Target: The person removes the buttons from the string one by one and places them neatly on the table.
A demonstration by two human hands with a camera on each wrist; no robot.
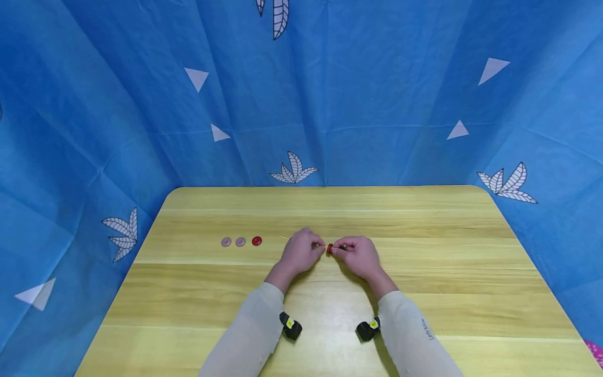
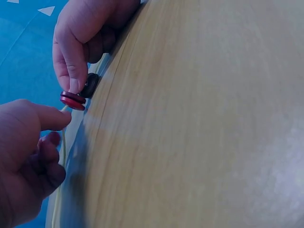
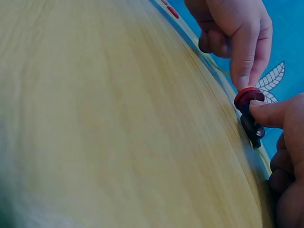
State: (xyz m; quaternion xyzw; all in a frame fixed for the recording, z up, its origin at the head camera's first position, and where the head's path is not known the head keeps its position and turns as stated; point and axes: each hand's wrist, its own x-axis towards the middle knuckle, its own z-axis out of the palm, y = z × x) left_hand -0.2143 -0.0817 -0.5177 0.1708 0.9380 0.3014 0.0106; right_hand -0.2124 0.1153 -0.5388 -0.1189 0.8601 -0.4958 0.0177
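Between finger and thumb, my right hand [image 1: 360, 256] [image 3: 289, 142] pinches a red button [image 1: 330, 249] [image 2: 72, 102] [image 3: 241, 96], with a darker disc flat against it. Several dark buttons [image 2: 90, 85] [image 3: 251, 127] hang close by at those fingertips. My left hand [image 1: 301, 252] [image 2: 23, 156] is just left of the red button, its thumb and forefinger pinching a thin yellow string [image 2: 63, 147] [image 3: 219, 69]. The string trails behind the left hand and meets the red button's face. The left fingertips nearly touch the button; contact is unclear.
Left of the hands, two pale pink buttons [image 1: 226, 242] and a red one [image 1: 256, 241] lie in a row on the wooden table [image 1: 188, 298]. A blue patterned curtain [image 1: 377, 94] hangs behind and at both sides. Black devices [image 1: 292, 329] are strapped at both wrists.
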